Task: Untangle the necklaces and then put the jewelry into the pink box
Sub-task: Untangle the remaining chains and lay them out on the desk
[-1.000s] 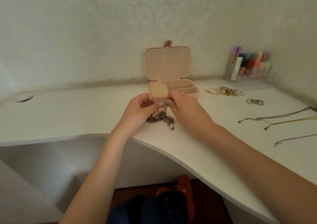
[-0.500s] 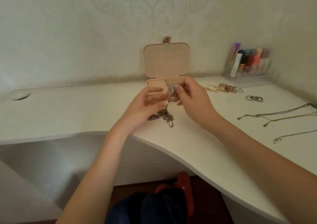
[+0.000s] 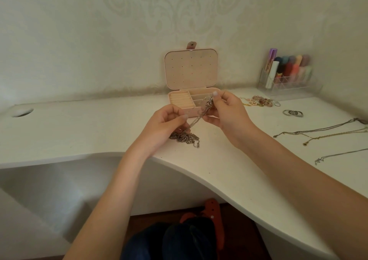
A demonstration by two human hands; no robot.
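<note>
A tangle of chains (image 3: 184, 136) lies on the desk (image 3: 79, 132) in front of the open pink box (image 3: 191, 100). Strands rising from it are pinched high by the right hand (image 3: 225, 110) and lower by the curled fingers of the left hand (image 3: 165, 124). Loose necklaces (image 3: 322, 134), rings (image 3: 292, 113) and bracelets (image 3: 258, 101) are spread to the right.

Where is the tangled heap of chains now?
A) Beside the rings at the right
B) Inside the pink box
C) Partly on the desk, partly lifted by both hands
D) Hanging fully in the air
C: the heap lies on the desk, while strands rise from it to the left hand and right hand, in front of the open box.
</note>
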